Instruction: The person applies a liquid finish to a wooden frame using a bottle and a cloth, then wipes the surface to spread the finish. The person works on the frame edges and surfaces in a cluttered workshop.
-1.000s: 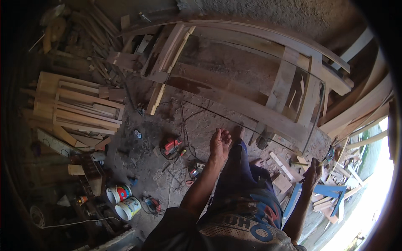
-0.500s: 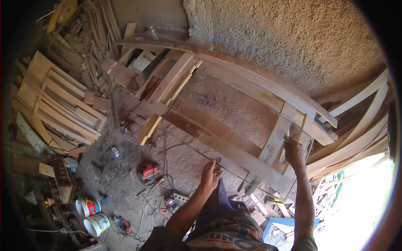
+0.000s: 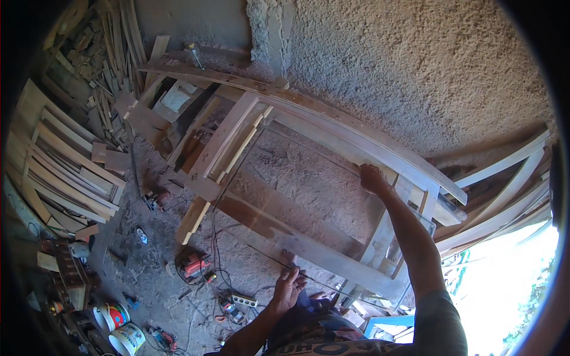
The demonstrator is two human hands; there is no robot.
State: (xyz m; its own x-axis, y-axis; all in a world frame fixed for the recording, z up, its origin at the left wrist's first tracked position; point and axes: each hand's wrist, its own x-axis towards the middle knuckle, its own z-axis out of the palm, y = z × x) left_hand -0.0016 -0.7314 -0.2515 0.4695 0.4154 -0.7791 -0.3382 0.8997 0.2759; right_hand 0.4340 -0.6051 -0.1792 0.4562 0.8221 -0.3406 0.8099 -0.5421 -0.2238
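Wooden and pale, the large door-like frame of planks (image 3: 279, 219) lay flat on its supports before us, low enough that we could reach across it. Our left hand (image 3: 289, 289) hovered at its near rail, fingers loosely curled around a thin dark rod or wire (image 3: 279, 264) that rested there; whether they pinched it we could not tell. Our right hand (image 3: 373, 178) stretched to the far curved rail (image 3: 332, 121), closed over its edge as if to steady it. Left of the frame lay a red power tool (image 3: 195, 265) amid cables, beyond it stacked wooden slats (image 3: 65, 172) and, farthest, the rough plaster wall (image 3: 415, 71).
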